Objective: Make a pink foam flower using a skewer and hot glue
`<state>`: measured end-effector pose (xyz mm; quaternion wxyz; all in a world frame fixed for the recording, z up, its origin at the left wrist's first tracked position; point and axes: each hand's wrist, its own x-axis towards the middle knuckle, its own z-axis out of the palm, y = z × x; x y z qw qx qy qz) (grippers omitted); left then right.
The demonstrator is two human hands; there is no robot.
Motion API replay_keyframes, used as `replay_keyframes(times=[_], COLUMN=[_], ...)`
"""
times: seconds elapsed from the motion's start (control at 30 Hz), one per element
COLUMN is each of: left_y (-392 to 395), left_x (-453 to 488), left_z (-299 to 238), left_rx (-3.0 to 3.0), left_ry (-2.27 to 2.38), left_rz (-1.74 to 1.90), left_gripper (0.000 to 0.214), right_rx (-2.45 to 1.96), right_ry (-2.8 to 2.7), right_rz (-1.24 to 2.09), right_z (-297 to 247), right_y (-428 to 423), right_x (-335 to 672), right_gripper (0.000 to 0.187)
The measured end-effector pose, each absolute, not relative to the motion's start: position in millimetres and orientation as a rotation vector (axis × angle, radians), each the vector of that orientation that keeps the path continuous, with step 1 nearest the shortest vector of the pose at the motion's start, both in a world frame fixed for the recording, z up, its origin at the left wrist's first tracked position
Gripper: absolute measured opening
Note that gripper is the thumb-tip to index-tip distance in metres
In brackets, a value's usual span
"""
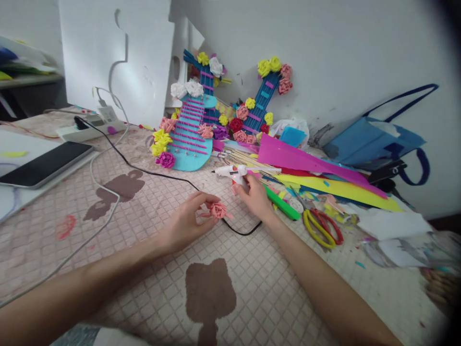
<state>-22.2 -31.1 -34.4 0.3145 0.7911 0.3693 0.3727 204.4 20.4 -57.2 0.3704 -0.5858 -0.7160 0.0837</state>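
Note:
Between the fingertips of my left hand (pixel 189 216) is a pink paper flower (pixel 218 210), with short strips of pink paper sticking out at its sides. My right hand (pixel 255 194) is wrapped around a white glue gun (pixel 230 171), whose dark nozzle points left. A clear glue stick (pixel 268 169) juts from the gun's rear. The gun's black cord (pixel 245 234) loops over the table below the flower. Just right of my right hand lies a green craft knife (pixel 283 203).
Yellow- and red-handled scissors (pixel 319 229) lie at right among paper scraps. Coloured paper sheets (pixel 317 166) and thin sticks lie behind. Flower-decorated craft pieces (pixel 192 132) lean at the back. A phone (pixel 46 163), power strip (pixel 84 127) and white cable are at left; a blue bag (pixel 374 139) stands right.

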Motion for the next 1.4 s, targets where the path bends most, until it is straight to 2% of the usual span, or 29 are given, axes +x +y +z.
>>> replay_keyframes(times=[0.4,0.7,0.93,1.4], left_y=[-33.4,-33.3,-33.4,-33.6], left_x=[-20.0,-20.7,-19.5,-19.6], left_z=[-35.6,-38.1,-36.0,-36.4], left_rx=[2.102,2.127,2.13,2.144], left_ry=[0.955,0.951,0.942,0.931], left_rz=[1.002,1.007,1.006,1.004], left_gripper=[0.027,0.027,0.027,0.026], right_rx=[-1.483,-1.478,-1.492,-1.451], right_ry=[-1.812,-1.833,-1.862,-1.864], right_rz=[0.299,0.227,0.271,0.322], right_z=[-56.9,-59.5,-56.3,-52.9], right_y=[23.7,21.8,18.3,19.7], right_x=[213.0,212.9,213.4,213.7], right_gripper=[0.027,0.024,0.031,0.033])
